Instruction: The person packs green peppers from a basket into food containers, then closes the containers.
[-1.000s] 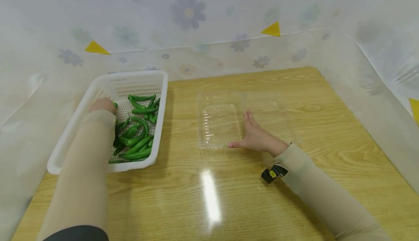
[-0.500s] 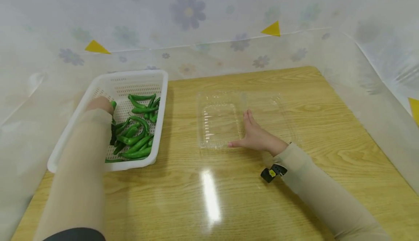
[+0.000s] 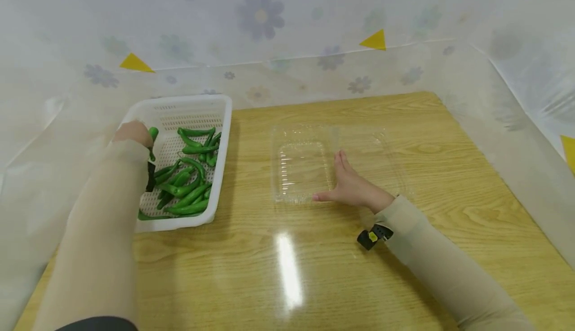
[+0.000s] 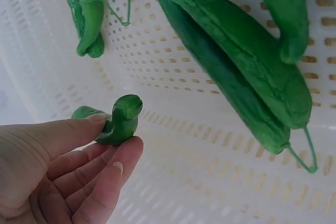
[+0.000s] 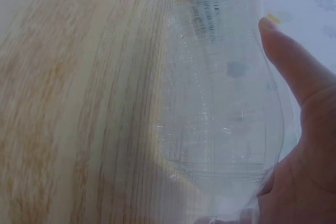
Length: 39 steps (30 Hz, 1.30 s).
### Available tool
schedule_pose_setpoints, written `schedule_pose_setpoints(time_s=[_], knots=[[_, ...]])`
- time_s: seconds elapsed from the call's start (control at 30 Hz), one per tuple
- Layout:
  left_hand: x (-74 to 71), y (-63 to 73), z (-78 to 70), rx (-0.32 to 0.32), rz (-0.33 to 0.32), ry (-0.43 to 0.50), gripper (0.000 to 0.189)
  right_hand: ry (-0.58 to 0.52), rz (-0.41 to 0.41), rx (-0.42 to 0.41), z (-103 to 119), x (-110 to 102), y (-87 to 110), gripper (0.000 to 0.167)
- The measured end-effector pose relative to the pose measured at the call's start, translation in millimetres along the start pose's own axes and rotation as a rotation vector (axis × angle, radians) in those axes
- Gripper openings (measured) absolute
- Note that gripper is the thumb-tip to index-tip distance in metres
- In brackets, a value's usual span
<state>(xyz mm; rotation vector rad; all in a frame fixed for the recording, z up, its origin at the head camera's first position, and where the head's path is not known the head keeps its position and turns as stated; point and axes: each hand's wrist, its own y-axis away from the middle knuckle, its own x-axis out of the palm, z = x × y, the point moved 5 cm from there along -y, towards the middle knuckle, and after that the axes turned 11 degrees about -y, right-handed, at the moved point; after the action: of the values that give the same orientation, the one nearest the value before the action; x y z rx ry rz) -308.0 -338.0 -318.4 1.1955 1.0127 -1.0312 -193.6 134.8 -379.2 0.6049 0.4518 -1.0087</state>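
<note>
We pinch one green pepper [image 4: 123,127] with the left hand [image 4: 68,177], at the left side of the white basket [image 3: 222,156].
Our thumb and fingertips press it between them, and more peppers [image 3: 188,201] lie on the slotted floor; across the wooden table [image 3: 224,271], our right hand [image 3: 352,186] is at the middle of the unfolded clear container [image 3: 301,171], thumb spread away from straight fingers.

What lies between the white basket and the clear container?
In the head view, just bare tabletop separates the white basket from the clear container.
</note>
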Motion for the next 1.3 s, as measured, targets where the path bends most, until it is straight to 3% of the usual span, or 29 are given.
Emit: schedule_pose_setpoints(time_s=[0.17, 0.37, 0.57, 0.8, 0.97, 1.1, 1.3], knots=[[-5.8, 5.6, -2.3, -0.006, 0.007, 0.026, 0.019, -0.002, 0.001, 0.001, 0, 0, -0.3, 0.125], [-14.3, 10.9, -5.6, -0.014, -0.029, 0.06, 0.02, -0.013, -0.005, -0.001, 0, 0, -0.9, 0.125], [-23.2, 19.6, -15.5, 0.028, -0.051, 0.048, 0.033, -0.021, 0.007, 0.005, 1, 1, -0.1, 0.125], [-35.2, 26.8, -32.6, 0.077, -0.046, 0.04, 0.062, -0.025, 0.006, 0.005, -1, 1, -1.6, 0.124], [-43.6, 30.9, -44.4, 0.065, -0.092, 0.012, 0.054, -0.024, 0.005, -0.004, -2, 0, -1.9, 0.124], [-48.4, 34.8, -51.0, 0.07, -0.121, 0.007, 0.059, -0.016, 0.007, -0.017, -2, 0, -1.9, 0.124], [-53.1, 39.8, -58.9, 0.063, -0.115, -0.013, 0.054, -0.013, 0.021, -0.01, 0, -1, 0.4, 0.124]])
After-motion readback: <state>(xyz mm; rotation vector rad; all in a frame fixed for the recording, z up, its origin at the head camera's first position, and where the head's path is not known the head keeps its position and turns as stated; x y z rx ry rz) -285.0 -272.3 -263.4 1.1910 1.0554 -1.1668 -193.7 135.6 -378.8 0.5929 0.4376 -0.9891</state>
